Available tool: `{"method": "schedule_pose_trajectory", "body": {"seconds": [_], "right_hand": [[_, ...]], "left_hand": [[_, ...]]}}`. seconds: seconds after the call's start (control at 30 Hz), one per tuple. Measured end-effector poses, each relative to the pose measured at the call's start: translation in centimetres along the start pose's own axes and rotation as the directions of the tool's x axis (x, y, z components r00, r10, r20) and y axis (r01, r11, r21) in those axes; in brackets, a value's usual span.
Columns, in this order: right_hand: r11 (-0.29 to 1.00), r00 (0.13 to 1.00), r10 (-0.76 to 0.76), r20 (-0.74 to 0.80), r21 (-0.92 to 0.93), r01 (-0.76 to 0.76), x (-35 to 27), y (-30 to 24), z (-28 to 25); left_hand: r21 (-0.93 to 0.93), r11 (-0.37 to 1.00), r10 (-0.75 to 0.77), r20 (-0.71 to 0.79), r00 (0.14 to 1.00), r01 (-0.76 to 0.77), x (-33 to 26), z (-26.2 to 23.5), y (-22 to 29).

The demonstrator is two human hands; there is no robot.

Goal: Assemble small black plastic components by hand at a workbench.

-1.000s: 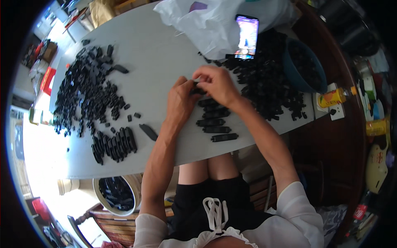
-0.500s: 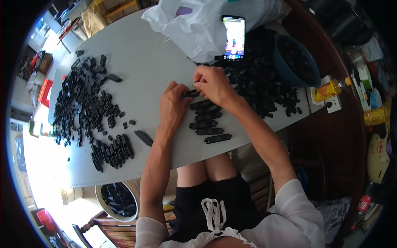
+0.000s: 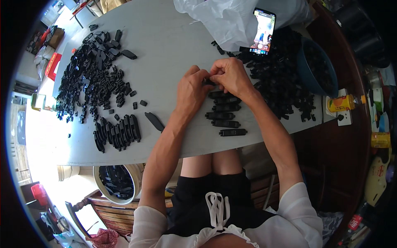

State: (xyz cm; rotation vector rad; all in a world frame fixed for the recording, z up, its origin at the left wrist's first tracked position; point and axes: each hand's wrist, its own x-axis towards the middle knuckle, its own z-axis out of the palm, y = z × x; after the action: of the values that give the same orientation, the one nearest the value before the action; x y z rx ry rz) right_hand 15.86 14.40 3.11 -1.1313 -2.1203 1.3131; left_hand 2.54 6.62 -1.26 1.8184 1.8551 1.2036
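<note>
Both hands meet just above the middle of the frame. The left hand [image 3: 192, 89] and right hand [image 3: 231, 76] are pinched together on one small black plastic part [image 3: 209, 82], fingertips from both sides closed on it, held just over the grey table [image 3: 173, 37]. Most of the part is hidden by the fingers, so I can't tell its exact shape.

Right below the hands there's a neat column of finished black pieces [image 3: 225, 113] lying flat on the table, stacked like ladder rungs, the lowest one sitting near the table's front edge.

Containers:
- dark blue bowl [image 3: 308, 74] at the right of the frame, filled with black parts, and a big loose heap of black parts [image 3: 281, 82] spilling across the table just beside it
- round white bucket [image 3: 99, 188] at lower left, below the table edge, with black pieces inside
- white plastic bag [image 3: 227, 20] up top, crumpled; can't see what's in it

A phone [image 3: 263, 31] leans against the bag with its screen lit.

The left side of the table has a wide scatter of black parts [image 3: 91, 70], and below it a tidy row of longer black pieces [image 3: 118, 132] lined up side by side, with one lone piece [image 3: 154, 121] just right of that row.
</note>
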Motion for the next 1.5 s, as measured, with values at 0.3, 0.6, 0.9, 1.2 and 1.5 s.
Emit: {"method": "schedule_pose_trajectory", "body": {"seconds": [0.3,0.6,0.9,1.2,1.5], "right_hand": [[0.982,0.999,-0.036,-0.003,-0.187,0.035,1.5,0.2,-0.1],[0.887,0.992,0.102,0.072,-0.459,-0.058,3.0,0.0,-0.5],[0.792,0.964,-0.264,0.014,-0.567,0.225,0.0,0.9,-0.8],[0.760,0.930,-0.328,0.166,-0.538,0.364,-1.4,1.9,-2.0],[0.914,0.958,-0.283,-0.043,-0.317,0.255,-6.2,1.6,-7.2]], "left_hand": [[-0.020,1.000,-0.018,0.002,1.000,0.018,0.2,0.0,0.0],[-0.076,0.997,-0.029,0.018,0.999,0.030,0.2,-0.1,0.1],[-0.042,0.999,-0.004,0.035,0.999,0.006,-0.1,-0.5,0.3],[0.319,0.921,-0.169,-0.190,0.967,0.224,-5.1,-10.3,3.3],[0.514,0.836,-0.132,-0.155,0.979,0.194,-10.9,-10.2,2.1]]}}
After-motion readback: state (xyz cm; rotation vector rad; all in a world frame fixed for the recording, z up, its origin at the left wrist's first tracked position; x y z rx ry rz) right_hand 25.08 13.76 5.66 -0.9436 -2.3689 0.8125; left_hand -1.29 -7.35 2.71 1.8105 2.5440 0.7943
